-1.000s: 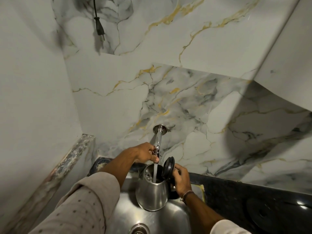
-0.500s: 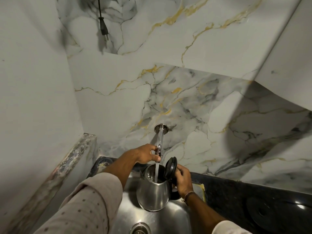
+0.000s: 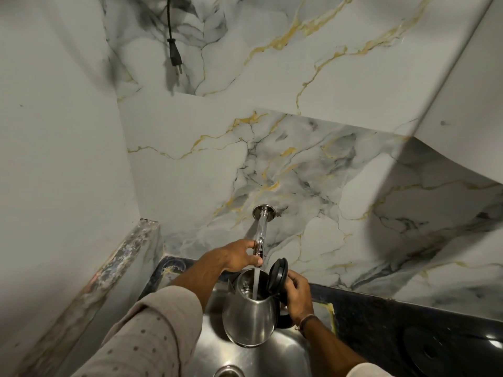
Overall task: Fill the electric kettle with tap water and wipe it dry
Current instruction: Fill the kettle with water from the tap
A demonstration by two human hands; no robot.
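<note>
A steel electric kettle (image 3: 249, 319) hangs over the sink (image 3: 245, 360), its black lid (image 3: 277, 273) flipped up. My right hand (image 3: 298, 295) grips its black handle on the right side. A chrome tap (image 3: 260, 232) sticks out of the marble wall, and a stream of water (image 3: 255, 284) falls from it into the kettle's mouth. My left hand (image 3: 239, 255) is closed around the tap's end, just above the kettle.
The black kettle base (image 3: 432, 352) lies on the dark counter (image 3: 381, 317) to the right. A black power plug (image 3: 175, 57) dangles on the wall at upper left. A marble ledge (image 3: 119, 265) borders the sink on the left. The sink drain (image 3: 227, 372) shows at the bottom.
Both hands and the kettle hold the same place under the running water. The view has shifted slightly, nothing else differs.
</note>
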